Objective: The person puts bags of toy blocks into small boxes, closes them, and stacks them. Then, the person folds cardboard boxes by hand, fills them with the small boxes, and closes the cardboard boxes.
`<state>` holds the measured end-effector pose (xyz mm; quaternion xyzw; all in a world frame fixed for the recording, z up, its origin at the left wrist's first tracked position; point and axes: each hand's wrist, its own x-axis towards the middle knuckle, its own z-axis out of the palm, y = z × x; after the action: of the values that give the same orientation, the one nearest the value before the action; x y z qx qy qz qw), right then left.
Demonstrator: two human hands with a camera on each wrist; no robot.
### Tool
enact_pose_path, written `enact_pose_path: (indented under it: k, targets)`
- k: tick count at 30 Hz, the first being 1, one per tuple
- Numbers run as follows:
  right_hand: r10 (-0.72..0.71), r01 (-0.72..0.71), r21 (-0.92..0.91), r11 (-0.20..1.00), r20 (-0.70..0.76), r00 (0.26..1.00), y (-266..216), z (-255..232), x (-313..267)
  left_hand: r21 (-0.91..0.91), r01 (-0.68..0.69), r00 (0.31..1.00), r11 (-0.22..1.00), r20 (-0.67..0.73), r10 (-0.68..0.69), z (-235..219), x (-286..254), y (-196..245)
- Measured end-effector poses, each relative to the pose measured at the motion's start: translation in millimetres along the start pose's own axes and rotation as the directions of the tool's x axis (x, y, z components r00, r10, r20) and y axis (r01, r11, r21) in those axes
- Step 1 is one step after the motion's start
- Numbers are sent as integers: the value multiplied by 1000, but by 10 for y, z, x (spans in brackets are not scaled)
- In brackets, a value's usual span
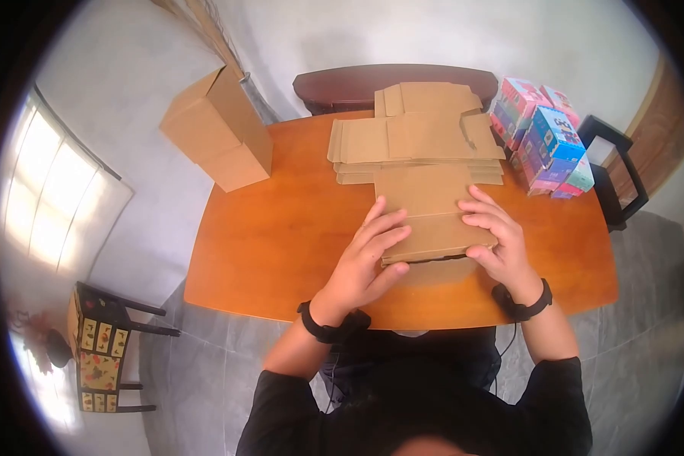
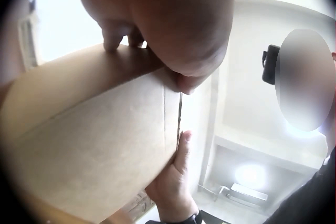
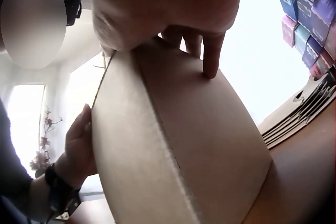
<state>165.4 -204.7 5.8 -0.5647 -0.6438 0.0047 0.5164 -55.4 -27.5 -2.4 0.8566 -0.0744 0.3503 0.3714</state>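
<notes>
Between the two hands, near the front of the table, is a brown cardboard box (image 1: 433, 234) with a crease across its top and a dark gap along its near edge. My left hand (image 1: 368, 258) holds its left side, fingers over the top edge and thumb at the near corner. Opposite it, my right hand (image 1: 501, 239) grips the right side in the same way. The left wrist view shows the box's side panel (image 2: 100, 145) under the left hand (image 2: 163, 19). In the right wrist view, fingertips of the right hand (image 3: 168, 14) touch the cardboard (image 3: 210, 124).
Flattened cardboard sheets (image 1: 418, 137) lie stacked behind the box. A tall cardboard box (image 1: 224, 137) stands at the table's back left. Colourful small boxes (image 1: 543, 144) are piled at the back right. A dark chair (image 1: 623, 175) is beyond the wooden table's (image 1: 243, 251) right side.
</notes>
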Motion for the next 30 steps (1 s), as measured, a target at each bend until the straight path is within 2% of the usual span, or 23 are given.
enact_pose_path:
  k: [2,4,7,9,10,11,12,13,14,15,16,17,18,20,21,22,23,24,25,26,27,28,30]
  targets:
    - [-2,2,25,1000,19,1000,-26,-6,-25,-39,18,998,999,-53,-20,16,-22,-20]
    - [-4,2,51,999,42,999,-41,-3,-62,47,-81,997,996,-5,82,21,-61,-46]
    - [27,-33,88,996,62,998,-53,-7,-142,67,-79,997,995,-12,80,53,-123,-76]
    - [-89,116,-155,981,173,981,-53,-16,-184,55,-104,993,993,-55,107,136,-166,-166]
    - [-108,134,-139,981,181,978,-102,-6,-175,41,-134,986,990,-95,137,163,-183,-193]
    - [-59,68,-65,996,126,990,-190,-3,-160,65,-124,985,990,-109,131,179,-199,-157]
    - [-6,5,17,1000,80,997,-245,27,-167,-2,-1,983,1000,-181,1,205,-239,-94]
    - [-31,28,37,999,96,995,-239,100,-231,-77,111,961,991,-247,-127,205,-286,-37]
    - [224,-265,333,905,158,962,-205,183,-331,-83,260,927,962,-259,-273,185,-350,15]
    - [432,-525,552,648,302,850,-165,238,-384,-65,267,918,961,-286,-274,115,-413,3]
    - [449,-623,571,534,433,782,-129,266,-368,-107,411,896,905,-138,-423,36,-495,-32]
    - [429,-624,569,536,453,782,-129,355,-356,-132,551,833,824,19,-553,-23,-571,-37]
    - [394,-597,558,576,451,801,-139,472,-338,-245,550,815,798,-48,-577,-43,-645,13]
    - [281,-512,523,681,460,842,-155,744,-201,-343,524,796,780,-129,-591,-157,-818,11]
    - [261,-505,527,684,469,844,-201,919,-76,-441,483,778,757,-181,-602,-246,-910,-22]
    - [160,-420,546,725,459,874,-264,1117,81,-431,479,776,765,-198,-598,-372,-1025,-102]
    - [60,-334,566,754,447,893,-309,1308,232,-466,472,732,748,-266,-628,-537,-1164,-200]
    - [26,-336,590,734,470,882,-249,1535,380,-501,461,682,733,-328,-653,-726,-1252,-240]
    - [-6,-341,613,713,491,871,-178,1777,544,-507,519,600,688,-357,-716,-957,-1263,-239]
    - [15,-414,638,649,534,846,-210,1981,751,-338,529,625,778,-465,-627,-1180,-1335,-346]
    - [32,-484,656,579,575,817,-242,2184,963,-342,590,534,732,-515,-671,-1403,-1346,-367]
    - [60,-512,630,584,595,801,-180,2436,1128,-399,542,507,740,-546,-666,-1618,-1384,-468]
    - [91,-538,610,582,609,788,-48,2900,1424,-421,646,383,637,-542,-748,-2056,-1382,-591]
